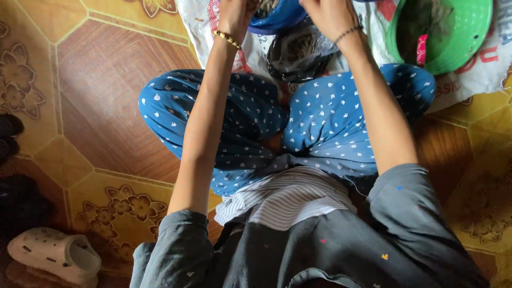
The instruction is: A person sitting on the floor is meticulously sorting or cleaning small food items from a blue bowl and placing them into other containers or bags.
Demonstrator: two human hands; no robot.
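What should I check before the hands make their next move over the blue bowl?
1. Left hand at the blue bowl: ok, though its fingers are cut off by the frame edge.
2. Right hand beside it at the bowl: ok.
3. Grip of either hand: cannot tell.
4. Clear plastic bag lies open below the bowl, in front of the knees: ok.
5. Green basket within reach on the right, on the white sack: ok.
6. Bowl contents: cannot tell, mostly out of frame.
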